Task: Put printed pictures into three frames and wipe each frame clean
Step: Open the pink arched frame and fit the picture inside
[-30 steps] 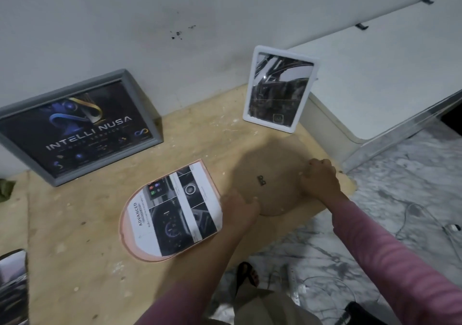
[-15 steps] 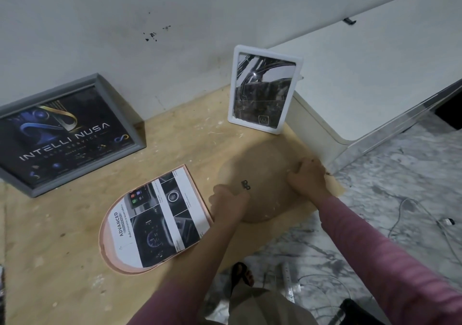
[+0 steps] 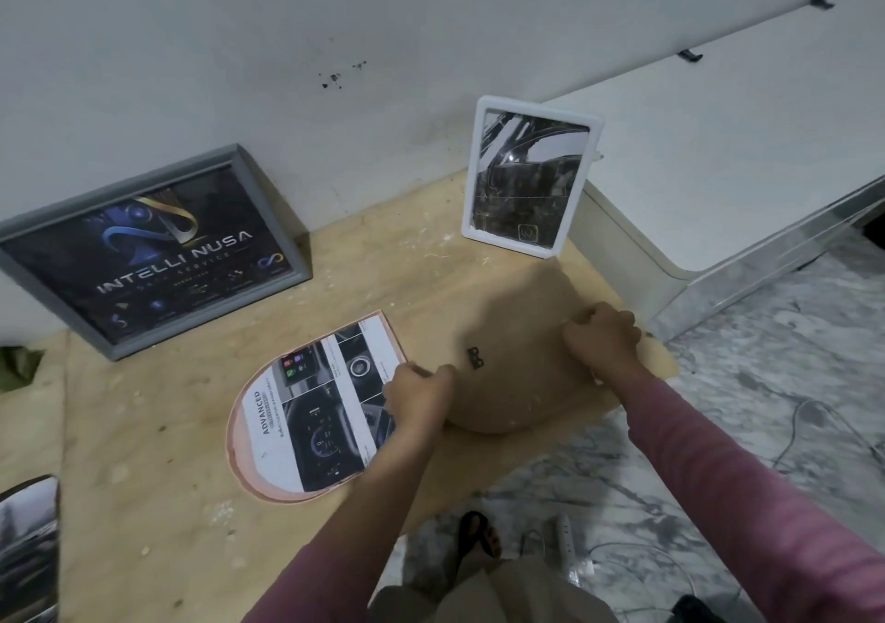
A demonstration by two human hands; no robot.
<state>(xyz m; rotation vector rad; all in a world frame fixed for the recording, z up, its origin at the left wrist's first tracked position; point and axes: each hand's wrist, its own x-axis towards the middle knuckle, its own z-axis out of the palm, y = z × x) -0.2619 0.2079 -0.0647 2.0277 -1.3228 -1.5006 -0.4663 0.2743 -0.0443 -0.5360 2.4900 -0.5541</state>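
Head view, looking down on a plywood board [image 3: 143,502] laid against a white wall [image 3: 239,47]. Both hands are on a brown arch-shaped backing board [image 3: 517,344] lying near the board's right edge, with a small black hanger clip [image 3: 475,358] on its upper face. The left hand [image 3: 419,395] has its fingers curled over the backing board's left edge, gripping it there; the right hand [image 3: 601,335] has its fingers bent round the right edge in the same way. How far the backing board is raised off the plywood is hard to judge from this angle, though a dark shadow lies beneath its near edge. Both forearms wear pink sleeves [image 3: 747,502].

Just left of the left hand lies a pink arch-shaped frame [image 3: 239,450], flat on the plywood, with a printed picture [image 3: 316,411] resting in it, showing car dashboard photographs and the word ADVANCED. The left hand covers the print's right corner.

Behind, a grey frame [image 3: 268,210] holding a dark INTELLI NUSA poster leans on the wall at the left. A white frame [image 3: 529,177] with a dark print stands upright just beyond the backing board, beside a white cabinet [image 3: 718,153]. At the lower left edge another glossy print [image 3: 28,550] is partly in view. Below the plywood's edge, a marble floor [image 3: 766,359] carries a power strip [image 3: 567,546], thin cables, and a sandalled foot [image 3: 476,534].
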